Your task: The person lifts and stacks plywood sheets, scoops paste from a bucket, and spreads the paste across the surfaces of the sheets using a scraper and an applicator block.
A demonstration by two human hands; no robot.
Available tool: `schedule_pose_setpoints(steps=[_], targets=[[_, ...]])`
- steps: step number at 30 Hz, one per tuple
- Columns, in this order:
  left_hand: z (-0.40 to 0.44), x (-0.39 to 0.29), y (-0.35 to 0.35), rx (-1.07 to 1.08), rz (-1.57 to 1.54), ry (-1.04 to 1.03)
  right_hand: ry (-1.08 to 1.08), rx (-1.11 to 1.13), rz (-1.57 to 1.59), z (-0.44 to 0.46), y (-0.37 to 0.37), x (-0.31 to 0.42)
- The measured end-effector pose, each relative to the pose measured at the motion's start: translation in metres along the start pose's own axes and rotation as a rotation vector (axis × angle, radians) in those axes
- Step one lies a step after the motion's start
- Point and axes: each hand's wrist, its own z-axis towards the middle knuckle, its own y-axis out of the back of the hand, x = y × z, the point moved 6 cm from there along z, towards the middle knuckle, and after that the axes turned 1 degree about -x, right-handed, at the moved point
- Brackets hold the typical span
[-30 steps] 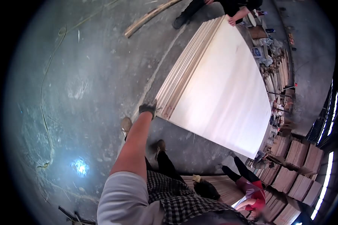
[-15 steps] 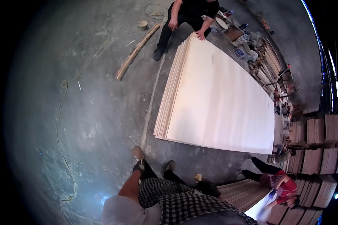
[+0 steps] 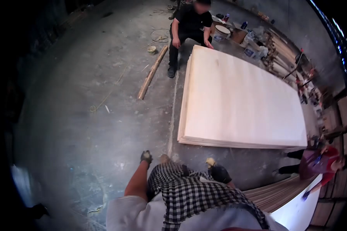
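My left hand (image 3: pixel 146 156), in a dark glove, is low over the floor left of my checkered apron (image 3: pixel 189 184), its fingers curled and nothing visible in them. My right hand (image 3: pixel 221 174), also in a dark glove, is closed at the apron's right side, with a small yellowish thing (image 3: pixel 210 162) at its fingers that I cannot make out. Neither hand touches the stack of large pale wooden sheets (image 3: pixel 243 100), which lies beyond them, its near edge facing me.
A person in black (image 3: pixel 191 23) sits at the stack's far corner. At the right a person in red (image 3: pixel 320 161) leans over another sheet stack (image 3: pixel 275 192). A wooden strip (image 3: pixel 153 73) and a small bucket (image 3: pixel 152 50) are on the floor. Clutter (image 3: pixel 254 46) lies behind the stack.
My left hand has left the stack's near corner and drawn back toward my body, then out to the left. The view has shifted, showing more of the seated person.
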Motion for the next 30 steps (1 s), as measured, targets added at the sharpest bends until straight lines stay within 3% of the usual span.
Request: schedule_pose_setpoints(steps=[5,6,8,11,13,14,17,18,21,22,24,25,26,29,30], targets=[[-0.072,0.005,-0.043,0.107,0.461,-0.229,0.146,-0.297,0.100,-0.026,-0.024,-0.016],[-0.082,-0.002,-0.037,0.068,0.477,-0.217,0.116,-0.362,0.179,-0.026,-0.027,-0.021],[-0.098,-0.012,-0.027,-0.004,0.503,-0.190,0.010,-0.282,0.461,-0.032,-0.030,-0.027],[-0.087,-0.006,0.008,-0.236,0.289,0.091,0.014,-0.348,0.560,-0.042,-0.041,-0.052],[-0.056,-0.002,0.029,-0.197,0.347,0.193,-0.043,-0.396,0.065,-0.055,-0.005,-0.037],[-0.046,-0.004,0.027,-0.183,0.395,0.165,-0.130,-0.424,-0.021,-0.055,-0.017,-0.057],[-0.055,-0.037,-0.023,-0.159,0.410,0.075,-0.147,-0.338,-0.167,-0.066,-0.028,-0.077],[-0.031,-0.044,-0.034,-0.110,0.561,0.027,-0.259,-0.400,-0.063,-0.069,-0.036,-0.091],[-0.009,-0.077,-0.107,0.000,0.591,-0.006,-0.314,-0.554,0.090,-0.072,-0.028,-0.086],[0.012,-0.084,-0.130,0.061,0.584,-0.019,-0.335,-0.452,0.002,-0.065,-0.036,-0.093],[0.034,-0.103,-0.179,0.183,0.592,-0.117,-0.487,-0.589,0.785,-0.062,-0.110,-0.158],[0.090,-0.098,-0.187,0.205,0.684,-0.192,-0.546,-0.533,1.525,-0.048,-0.110,-0.143],[0.146,-0.094,-0.196,0.220,0.774,-0.270,-0.742,-0.588,2.229,-0.038,-0.105,-0.120],[0.204,-0.109,-0.239,0.241,0.807,-0.372,-0.605,-0.606,1.750,0.001,-0.084,-0.110],[0.214,-0.115,-0.254,0.247,0.816,-0.359,-0.648,-0.564,2.024,0.014,-0.086,-0.104]])
